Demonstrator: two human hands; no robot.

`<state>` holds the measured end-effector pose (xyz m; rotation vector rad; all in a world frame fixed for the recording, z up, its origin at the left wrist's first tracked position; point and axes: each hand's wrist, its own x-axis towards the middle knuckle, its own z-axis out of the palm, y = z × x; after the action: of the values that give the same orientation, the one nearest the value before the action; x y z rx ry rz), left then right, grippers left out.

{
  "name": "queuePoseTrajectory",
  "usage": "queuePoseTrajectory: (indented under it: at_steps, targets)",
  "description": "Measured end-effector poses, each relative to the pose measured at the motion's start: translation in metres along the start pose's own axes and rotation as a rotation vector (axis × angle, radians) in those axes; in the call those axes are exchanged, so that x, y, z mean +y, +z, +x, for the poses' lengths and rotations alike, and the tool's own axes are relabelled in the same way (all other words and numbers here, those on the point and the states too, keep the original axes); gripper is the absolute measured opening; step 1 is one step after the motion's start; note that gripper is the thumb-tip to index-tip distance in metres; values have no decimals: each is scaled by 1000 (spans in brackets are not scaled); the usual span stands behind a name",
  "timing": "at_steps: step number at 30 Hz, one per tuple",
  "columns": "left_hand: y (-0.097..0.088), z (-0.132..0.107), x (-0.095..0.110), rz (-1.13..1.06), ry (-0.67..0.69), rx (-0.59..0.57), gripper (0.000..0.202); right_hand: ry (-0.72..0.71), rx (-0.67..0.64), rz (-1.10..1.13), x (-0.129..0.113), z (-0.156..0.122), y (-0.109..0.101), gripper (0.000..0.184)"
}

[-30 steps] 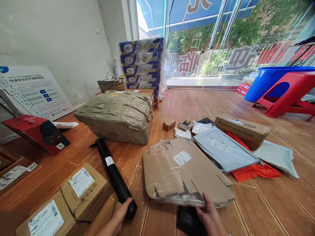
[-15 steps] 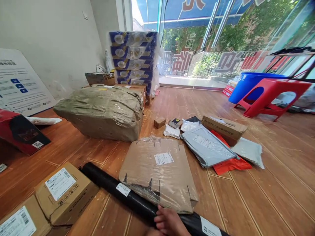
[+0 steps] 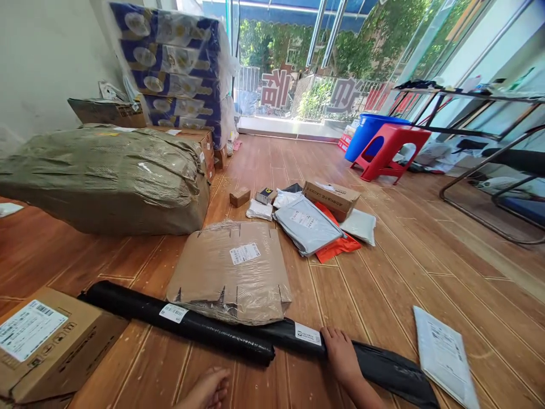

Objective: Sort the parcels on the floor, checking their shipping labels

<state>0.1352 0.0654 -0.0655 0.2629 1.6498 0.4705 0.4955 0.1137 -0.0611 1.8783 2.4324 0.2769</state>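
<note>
A long black plastic-wrapped roll [image 3: 213,335] with a white label lies on the wooden floor before me. Its near end overlaps a second black roll [image 3: 281,336], which runs off to the lower right and looks flatter there. My right hand [image 3: 339,352] is on this second roll, fingers over its top just right of the white label. My left hand [image 3: 208,389] is below the first roll, apart from it, with loosely curled fingers and nothing visible in them. Touching the rolls from behind is a flat cardboard parcel [image 3: 221,278] in clear film.
Cardboard box [image 3: 91,346] at left; large tan wrapped bundle [image 3: 106,182] behind it. Small parcels and a grey mailer bag [image 3: 306,227] lie beyond the flat parcel. A white mailer [image 3: 445,358] lies right. A red stool [image 3: 395,142] and blue bin [image 3: 361,142] stand farther back.
The view has turned right, bringing the white mailer and a metal-framed chair into sight. My right hand has moved right along the black rolls. My left hand shows more fully now.
</note>
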Motion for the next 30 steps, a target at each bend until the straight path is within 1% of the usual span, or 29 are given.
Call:
queuePoseTrajectory:
  at_steps: [3, 5, 7, 9, 11, 12, 14, 15, 17, 18, 20, 22, 24, 26, 28, 29, 30]
  targets:
    - [5, -11, 22, -125, -27, -54, 22, -2, 52, 0, 9, -11, -19, 35]
    - [4, -17, 36, -191, -71, -71, 36, -31, 126, -22, 25, -24, -37, 34]
    - [2, -22, 46, -218, -138, -63, 53, -96, 237, -69, 53, -38, -58, 32]
    - [1, -23, 52, -196, -165, -28, 62, -189, 355, -128, 88, -51, -86, 32]
    - [3, -21, 56, -150, -151, 9, 59, -279, 468, -194, 120, -61, -118, 32]
    - [5, -19, 58, -135, -143, 20, 57, -328, 509, -226, 133, -64, -135, 31]
    - [13, -13, 62, -110, -141, 20, 54, -395, 552, -265, 145, -69, -164, 29]
    - [17, -10, 63, -98, -145, 16, 53, -400, 554, -265, 144, -70, -175, 28]
    - [28, -6, 65, -68, -141, 3, 52, -366, 559, -224, 129, -72, -186, 25]
    - [32, -5, 66, -46, -137, -16, 52, -343, 553, -190, 117, -72, -185, 25]
    - [38, -7, 67, 18, -121, -101, 53, -298, 518, -101, 83, -72, -170, 27]
    - [36, -11, 68, 124, -92, -249, 53, -232, 467, 9, 42, -72, -143, 33]
    - [22, -17, 72, 277, -57, -411, 53, -159, 458, 124, -2, -70, -110, 36]
    - [-1, -26, 76, 449, -11, -528, 54, -145, 473, 160, -45, -64, -82, 41]
    - [-27, -36, 80, 613, 51, -571, 48, -91, 499, 154, -86, -54, -62, 47]
    - [-39, -42, 80, 690, 74, -563, 47, -55, 514, 150, -105, -50, -54, 48]
    - [-49, -48, 80, 803, 118, -534, 52, -25, 523, 148, -123, -46, -47, 49]
